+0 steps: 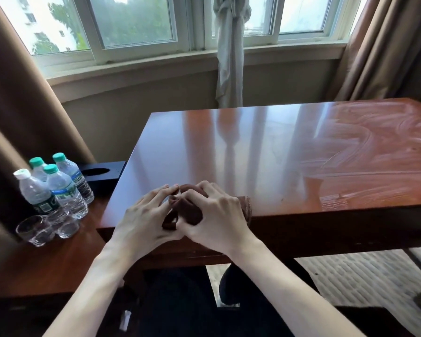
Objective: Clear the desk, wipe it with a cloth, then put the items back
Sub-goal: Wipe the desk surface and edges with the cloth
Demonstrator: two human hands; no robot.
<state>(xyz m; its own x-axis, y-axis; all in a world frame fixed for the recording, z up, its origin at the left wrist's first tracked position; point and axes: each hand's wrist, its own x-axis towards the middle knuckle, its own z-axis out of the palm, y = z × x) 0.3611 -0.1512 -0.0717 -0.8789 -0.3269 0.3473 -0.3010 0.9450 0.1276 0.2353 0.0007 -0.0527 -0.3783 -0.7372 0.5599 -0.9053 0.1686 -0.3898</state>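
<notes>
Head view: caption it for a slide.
Both hands, left hand and right hand, bunch a brown cloth on the wiped desk.

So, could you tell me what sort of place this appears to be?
Probably a hotel room. A polished wooden desk stands below a bay window with heavy curtains, and small water bottles, drinking glasses and a tissue box sit alongside.

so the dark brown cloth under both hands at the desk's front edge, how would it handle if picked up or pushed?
Probably floppy: the dark brown cloth bunches into soft folds between the left hand and right hand. Likely light, since fingertips alone gather it. It may slide easily on the glossy reddish wooden desk, whose right part shows wet-looking wipe streaks.
</notes>
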